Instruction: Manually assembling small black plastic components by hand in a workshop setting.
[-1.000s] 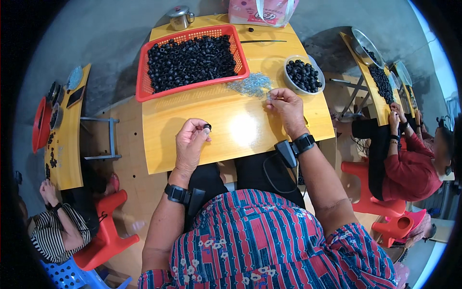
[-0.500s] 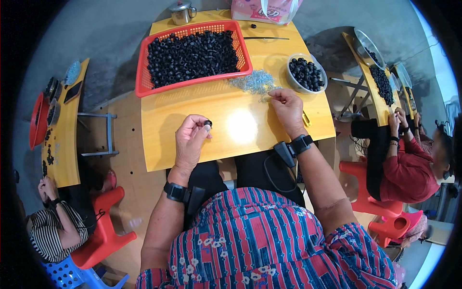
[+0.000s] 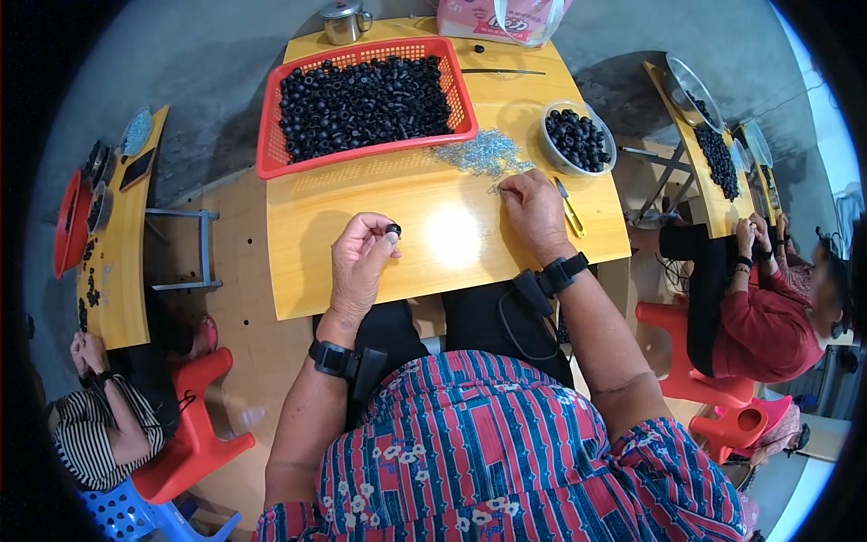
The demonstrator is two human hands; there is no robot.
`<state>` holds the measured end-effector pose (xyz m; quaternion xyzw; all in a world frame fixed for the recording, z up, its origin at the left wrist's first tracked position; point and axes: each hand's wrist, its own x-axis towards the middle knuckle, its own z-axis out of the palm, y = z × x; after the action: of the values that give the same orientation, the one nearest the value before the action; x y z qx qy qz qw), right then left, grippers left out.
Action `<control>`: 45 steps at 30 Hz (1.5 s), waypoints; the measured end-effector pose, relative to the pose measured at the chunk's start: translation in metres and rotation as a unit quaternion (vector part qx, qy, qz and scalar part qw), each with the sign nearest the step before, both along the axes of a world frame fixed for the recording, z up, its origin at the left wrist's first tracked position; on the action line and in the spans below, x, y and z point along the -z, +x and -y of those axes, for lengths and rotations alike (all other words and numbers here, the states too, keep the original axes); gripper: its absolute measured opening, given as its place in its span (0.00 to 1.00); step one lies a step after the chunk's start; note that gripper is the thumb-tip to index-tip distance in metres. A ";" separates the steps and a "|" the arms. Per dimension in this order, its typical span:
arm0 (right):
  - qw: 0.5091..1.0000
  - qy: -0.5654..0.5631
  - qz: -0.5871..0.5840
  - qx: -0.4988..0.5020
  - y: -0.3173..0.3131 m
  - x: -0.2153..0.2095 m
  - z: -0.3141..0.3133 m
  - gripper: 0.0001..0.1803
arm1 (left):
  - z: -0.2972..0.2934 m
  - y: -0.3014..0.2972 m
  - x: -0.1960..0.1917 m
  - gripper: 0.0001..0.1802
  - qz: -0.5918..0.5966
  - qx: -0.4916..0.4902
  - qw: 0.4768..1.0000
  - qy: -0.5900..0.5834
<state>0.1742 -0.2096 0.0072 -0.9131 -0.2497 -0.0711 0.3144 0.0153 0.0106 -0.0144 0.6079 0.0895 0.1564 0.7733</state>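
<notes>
1. Left hand (image 3: 359,264) pinches a small black ring (image 3: 394,230) above bare yellow table (image 3: 361,271) near its front edge.
2. Right hand (image 3: 535,212), fingers closed, touches the pile of metal clips (image 3: 480,152) beside the red basket (image 3: 269,154).

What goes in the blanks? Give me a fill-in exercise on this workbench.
1. The left hand pinches a small black ____ in its fingers.
2. The right hand rests at the pile of small ____ metal parts.
3. The red basket holds many ____ rings.
4. The bowl stands to the person's ____.

Missing: ring; silvery; black; right
</notes>
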 end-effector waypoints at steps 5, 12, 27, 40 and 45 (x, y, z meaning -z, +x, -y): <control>0.999 0.029 0.010 -0.007 -0.004 -0.004 -0.002 0.02 | 0.000 -0.001 0.001 0.07 0.002 -0.005 1.000 -0.001; 0.995 0.101 0.018 0.013 0.007 0.009 -0.004 0.00 | 0.001 0.000 -0.001 0.07 0.001 -0.004 1.000 -0.006; 0.988 0.154 -0.025 0.022 0.027 0.019 0.001 0.04 | 0.001 0.002 -0.001 0.05 0.007 -0.009 1.000 -0.009; 0.906 0.341 -0.251 0.020 0.016 0.017 0.001 0.11 | -0.001 0.000 0.002 0.06 0.007 -0.004 1.000 -0.009; 0.981 0.192 -0.021 0.008 0.020 0.028 0.009 0.11 | 0.000 0.000 0.001 0.07 0.007 -0.003 1.000 -0.011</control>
<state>0.1939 -0.2186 -0.0207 -0.8389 -0.2169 -0.1012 0.4888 0.0155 0.0108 -0.0150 0.5977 0.0875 0.1622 0.7803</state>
